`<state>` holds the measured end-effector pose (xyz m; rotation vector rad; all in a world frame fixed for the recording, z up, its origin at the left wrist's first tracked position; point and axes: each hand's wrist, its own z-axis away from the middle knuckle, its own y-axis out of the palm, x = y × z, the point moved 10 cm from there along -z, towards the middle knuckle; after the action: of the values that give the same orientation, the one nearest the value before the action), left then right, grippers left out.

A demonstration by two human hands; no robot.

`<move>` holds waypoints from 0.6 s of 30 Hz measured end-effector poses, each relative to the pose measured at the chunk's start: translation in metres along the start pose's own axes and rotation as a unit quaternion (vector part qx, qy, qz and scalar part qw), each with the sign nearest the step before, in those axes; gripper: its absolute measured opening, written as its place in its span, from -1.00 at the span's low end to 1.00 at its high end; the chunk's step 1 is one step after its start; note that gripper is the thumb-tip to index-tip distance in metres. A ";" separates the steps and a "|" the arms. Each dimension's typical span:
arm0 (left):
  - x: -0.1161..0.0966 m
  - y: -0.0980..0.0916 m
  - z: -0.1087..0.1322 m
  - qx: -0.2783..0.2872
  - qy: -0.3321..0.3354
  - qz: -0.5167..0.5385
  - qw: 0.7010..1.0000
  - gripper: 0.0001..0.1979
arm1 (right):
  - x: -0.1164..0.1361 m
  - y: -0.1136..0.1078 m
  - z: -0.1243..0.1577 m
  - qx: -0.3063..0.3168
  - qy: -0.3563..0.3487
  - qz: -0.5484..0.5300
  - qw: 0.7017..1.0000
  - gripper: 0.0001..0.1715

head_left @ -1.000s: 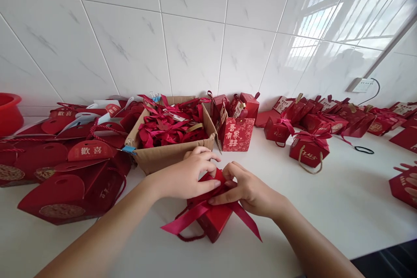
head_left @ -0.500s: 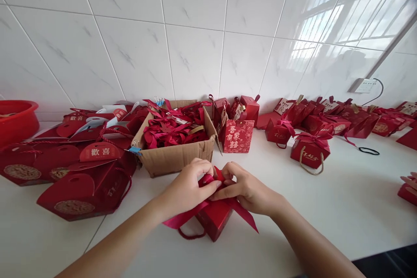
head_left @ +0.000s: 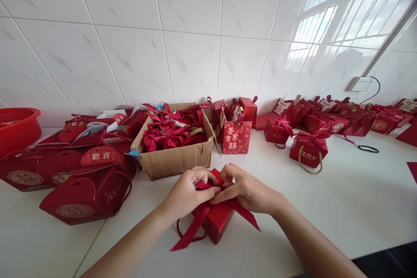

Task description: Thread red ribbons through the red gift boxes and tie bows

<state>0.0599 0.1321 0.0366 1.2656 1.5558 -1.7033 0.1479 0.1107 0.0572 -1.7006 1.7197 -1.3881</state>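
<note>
A small red gift box stands on the white counter in front of me, with a dark red cord handle at its left side. Across its top runs a red ribbon, its two tails hanging left and right. My left hand pinches a loop of the ribbon between thumb and fingers. My right hand is closed on the ribbon too, its fingertips meeting those of the left above the box. The fingers cover the middle of the ribbon, so I cannot see how it is crossed there.
Behind the hands sits a cardboard box full of red ribbons. Several red gift boxes crowd the left, near a red basin. A finished-looking box with a bow stands at right, before more boxes along the tiled wall.
The left ribbon tail has swung down and now hangs in front of the cord handle. My left hand has shifted slightly; both hands stay at the box top. The view has tilted a little.
</note>
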 end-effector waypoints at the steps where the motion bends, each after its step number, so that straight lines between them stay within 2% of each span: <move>1: 0.000 0.000 0.000 0.000 0.002 0.001 1.000 -0.60 | 0.000 -0.001 0.000 -0.002 -0.002 -0.009 1.000 -0.62; 6: -0.001 0.000 0.001 -0.013 0.025 -0.008 1.000 -0.65 | -0.004 -0.007 0.002 -0.036 -0.005 -0.084 0.996 -0.69; 10: 0.001 0.003 0.003 -0.013 0.018 -0.011 1.000 -0.80 | -0.026 -0.016 0.007 -0.102 0.065 -0.139 0.983 -0.98; 12: 0.003 0.002 0.004 -0.017 0.005 -0.001 1.000 -0.82 | -0.031 -0.021 0.009 -0.115 0.072 -0.132 0.982 -0.88; 15: 0.005 0.001 0.005 -0.023 -0.005 0.013 1.000 -0.83 | -0.028 -0.023 0.008 -0.087 0.056 -0.117 0.988 -0.75; 18: 0.006 0.001 0.005 -0.015 -0.016 0.025 0.999 -0.82 | -0.031 -0.022 0.008 -0.060 0.076 -0.110 0.989 -0.74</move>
<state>0.0572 0.1281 0.0305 1.2463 1.5135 -1.6541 0.1732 0.1397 0.0594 -1.9463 1.7703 -1.5754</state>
